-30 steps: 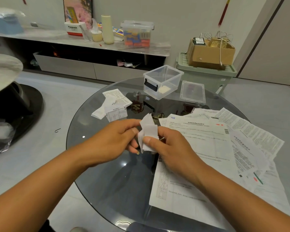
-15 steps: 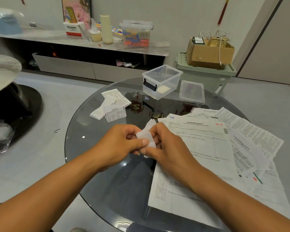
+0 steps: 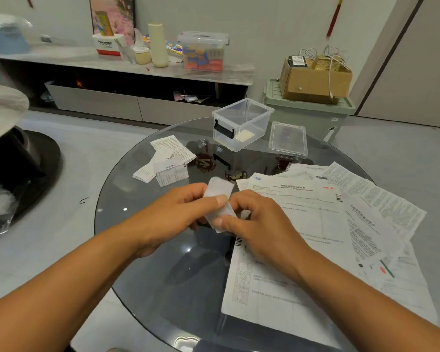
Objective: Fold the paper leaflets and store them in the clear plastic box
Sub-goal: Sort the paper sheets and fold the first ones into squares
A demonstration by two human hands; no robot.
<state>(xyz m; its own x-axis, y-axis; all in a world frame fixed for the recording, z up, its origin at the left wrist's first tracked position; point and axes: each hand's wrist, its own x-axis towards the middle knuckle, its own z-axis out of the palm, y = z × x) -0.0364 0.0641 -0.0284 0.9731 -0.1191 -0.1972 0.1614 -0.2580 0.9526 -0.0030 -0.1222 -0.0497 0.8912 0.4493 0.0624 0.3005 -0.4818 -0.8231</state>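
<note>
A small white folded leaflet [image 3: 219,199] is held above the round glass table [image 3: 142,250], pinched by both hands. My left hand [image 3: 173,212] grips its upper part with thumb on top; my right hand [image 3: 259,224] pinches its lower edge. The clear plastic box [image 3: 241,123] stands open at the table's far side, with a small pale piece inside it. Its lid [image 3: 287,139] lies flat just to its right. Several unfolded printed leaflets [image 3: 328,224] are spread over the table's right half. A few folded leaflets [image 3: 168,161] lie at the far left.
Beyond the table stand a low shelf unit [image 3: 137,67] with a lidded storage box [image 3: 203,50] and bottles, plus a green crate [image 3: 308,107] carrying a cardboard box [image 3: 315,77]. A dark round object [image 3: 18,158] sits on the floor at left.
The leaflet has been folded smaller between both hands. The hands came together over it, then shifted so the left thumb presses on top and the right pinches the lower edge.
</note>
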